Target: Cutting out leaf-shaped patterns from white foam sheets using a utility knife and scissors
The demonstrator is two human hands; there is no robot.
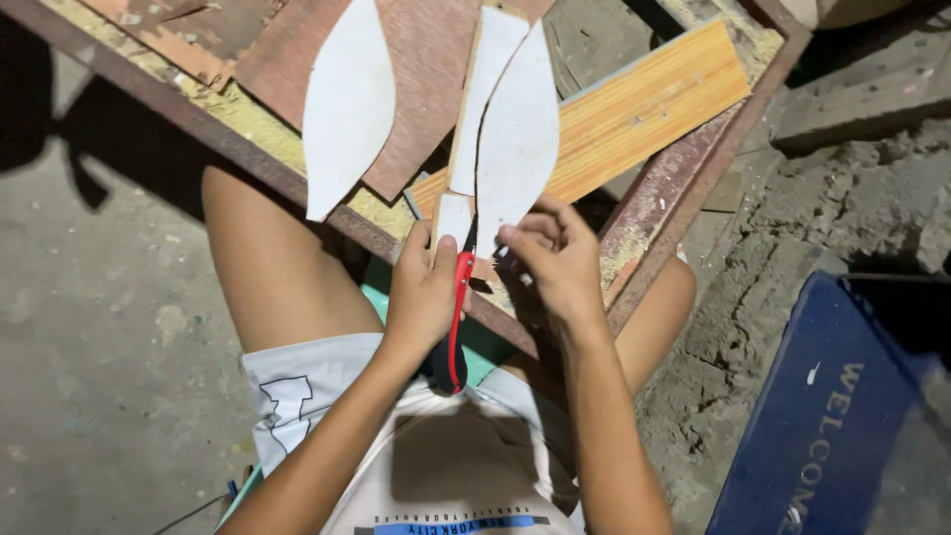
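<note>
A red-handled cutter (459,317) is gripped in the closed left hand (421,297), its blade set at the near end of a white leaf-shaped piece (515,139), which is pinched at its tip by the right hand (555,260). Trimming appears to be under way; a steady stroke along the curved edge seems called for next. Beside that piece, leftward, a second white leaf shape (347,104) is laid; beyond it, a yellow wooden plank (644,109).

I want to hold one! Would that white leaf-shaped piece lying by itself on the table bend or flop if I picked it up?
The white leaf-shaped piece probably stays stiff: it lies flat and overhangs the board beneath without sagging. It looks thin, so likely light. Its pointed tips may snap.
</note>
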